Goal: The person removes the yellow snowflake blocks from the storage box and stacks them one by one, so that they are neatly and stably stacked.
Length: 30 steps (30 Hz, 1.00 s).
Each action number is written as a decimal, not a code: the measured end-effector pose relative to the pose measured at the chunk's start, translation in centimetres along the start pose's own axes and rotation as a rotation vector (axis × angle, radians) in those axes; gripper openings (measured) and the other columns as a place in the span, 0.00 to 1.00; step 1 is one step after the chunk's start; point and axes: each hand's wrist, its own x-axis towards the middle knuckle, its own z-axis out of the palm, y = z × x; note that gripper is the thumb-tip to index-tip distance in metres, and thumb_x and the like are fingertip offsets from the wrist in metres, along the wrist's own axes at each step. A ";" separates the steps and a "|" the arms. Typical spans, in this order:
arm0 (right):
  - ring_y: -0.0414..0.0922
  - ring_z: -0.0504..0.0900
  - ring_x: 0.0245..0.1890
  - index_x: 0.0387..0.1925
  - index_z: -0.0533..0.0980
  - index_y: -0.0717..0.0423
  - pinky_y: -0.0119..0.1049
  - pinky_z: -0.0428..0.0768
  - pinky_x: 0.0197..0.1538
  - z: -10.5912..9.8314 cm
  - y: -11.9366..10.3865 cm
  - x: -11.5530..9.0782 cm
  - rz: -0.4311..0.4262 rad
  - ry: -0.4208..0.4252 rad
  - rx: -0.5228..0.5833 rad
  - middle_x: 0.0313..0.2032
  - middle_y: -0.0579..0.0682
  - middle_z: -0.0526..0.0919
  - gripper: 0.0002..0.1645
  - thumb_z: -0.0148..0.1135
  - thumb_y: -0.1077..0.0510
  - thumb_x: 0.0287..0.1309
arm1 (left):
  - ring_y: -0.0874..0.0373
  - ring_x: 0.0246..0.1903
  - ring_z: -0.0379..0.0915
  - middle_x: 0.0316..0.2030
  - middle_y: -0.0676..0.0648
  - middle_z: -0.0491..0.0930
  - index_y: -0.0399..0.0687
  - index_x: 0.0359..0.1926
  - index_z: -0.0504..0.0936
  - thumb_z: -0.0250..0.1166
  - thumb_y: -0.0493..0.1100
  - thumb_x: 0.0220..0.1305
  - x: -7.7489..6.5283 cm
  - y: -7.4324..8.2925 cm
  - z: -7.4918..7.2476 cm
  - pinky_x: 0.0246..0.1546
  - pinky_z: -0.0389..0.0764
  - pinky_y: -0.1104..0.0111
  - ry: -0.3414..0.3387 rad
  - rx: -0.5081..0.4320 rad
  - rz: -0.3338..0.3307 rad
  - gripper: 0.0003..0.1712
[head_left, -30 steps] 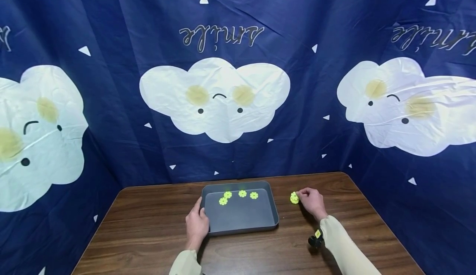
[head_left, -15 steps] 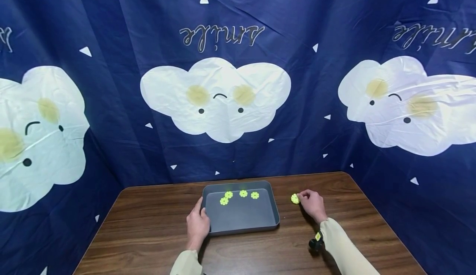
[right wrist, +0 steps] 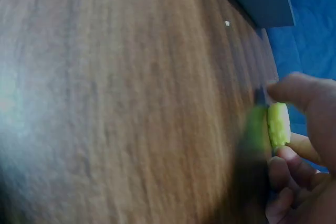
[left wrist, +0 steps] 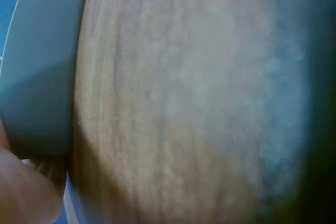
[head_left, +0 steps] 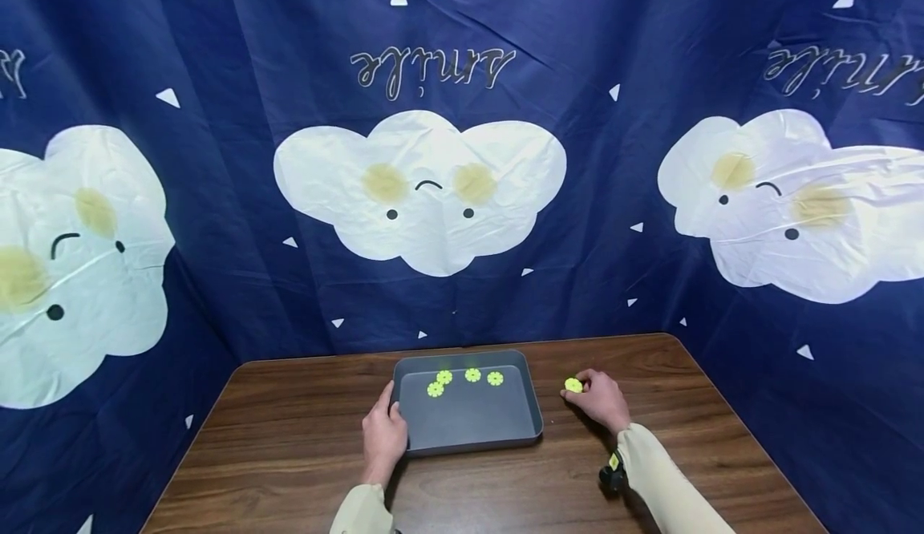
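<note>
A dark grey rectangular tray (head_left: 472, 415) lies on the table, with several yellow-green flower-shaped discs (head_left: 472, 375) spread along its far part. At the tray's left side is the left hand (head_left: 384, 435), holding the wall near the rim; in the left wrist view its fingertips (left wrist: 29, 190) meet the wall's end. To the right of the tray, the right hand (head_left: 605, 399) grips a small stack of the same yellow-green discs (right wrist: 279, 125) between thumb and fingers. The lower part of that stack is partly hidden by the fingers in the head view.
Brown wood-grain table (head_left: 289, 430) runs beneath everything. Blue cloth (head_left: 216, 197) printed with white clouds hangs behind and at both sides. A tiny white speck (right wrist: 227, 23) lies on the wood near the tray. A black device (head_left: 612, 478) is strapped at the right wrist.
The right hand's thumb and fingers have spread from the stack's right edge to around its near and far sides. The left hand and tray keep their places.
</note>
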 end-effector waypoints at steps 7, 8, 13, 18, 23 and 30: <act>0.47 0.78 0.34 0.50 0.81 0.62 0.40 0.77 0.36 0.2 -0.2 -0.1 0.009 0.009 -0.032 0.36 0.54 0.80 0.28 0.74 0.48 0.53 | 0.33 0.63 0.73 0.64 0.29 0.74 0.38 0.71 0.70 0.52 0.32 0.74 -0.1 -0.1 0.0 0.63 0.74 0.42 -0.018 -0.004 -0.021 0.26; 0.47 0.78 0.34 0.50 0.81 0.62 0.41 0.78 0.36 0.2 -0.2 -0.1 0.010 0.008 -0.030 0.36 0.54 0.80 0.28 0.74 0.48 0.53 | 0.33 0.63 0.73 0.64 0.30 0.74 0.38 0.71 0.70 0.52 0.32 0.74 -0.1 -0.1 0.0 0.63 0.74 0.42 -0.019 -0.006 -0.024 0.26; 0.47 0.78 0.35 0.51 0.80 0.63 0.42 0.78 0.37 0.0 -0.2 0.0 0.014 -0.012 -0.037 0.37 0.54 0.81 0.30 0.74 0.47 0.54 | 0.34 0.63 0.72 0.65 0.31 0.74 0.39 0.72 0.69 0.52 0.33 0.74 0.0 -0.2 0.1 0.63 0.74 0.42 -0.022 -0.023 -0.032 0.27; 0.50 0.79 0.37 0.54 0.79 0.63 0.46 0.80 0.40 -0.1 -0.4 0.1 0.013 -0.014 -0.049 0.39 0.56 0.81 0.35 0.72 0.40 0.55 | 0.34 0.63 0.73 0.64 0.30 0.74 0.38 0.71 0.70 0.52 0.32 0.74 0.1 -0.3 0.2 0.63 0.74 0.42 -0.020 -0.017 -0.028 0.27; 0.58 0.81 0.46 0.54 0.77 0.60 0.58 0.80 0.48 -0.3 -1.5 0.3 0.024 0.078 -0.047 0.48 0.61 0.80 0.35 0.66 0.36 0.59 | 0.34 0.63 0.73 0.64 0.30 0.75 0.38 0.71 0.70 0.53 0.32 0.74 0.1 0.0 0.2 0.63 0.74 0.42 -0.015 -0.018 -0.028 0.26; 0.55 0.81 0.42 0.49 0.79 0.54 0.53 0.80 0.41 -0.2 -5.5 1.4 -0.065 0.217 0.001 0.44 0.56 0.79 0.26 0.64 0.39 0.61 | 0.34 0.63 0.72 0.65 0.30 0.74 0.38 0.72 0.69 0.52 0.32 0.74 0.2 0.0 0.2 0.64 0.73 0.42 -0.021 -0.020 -0.037 0.27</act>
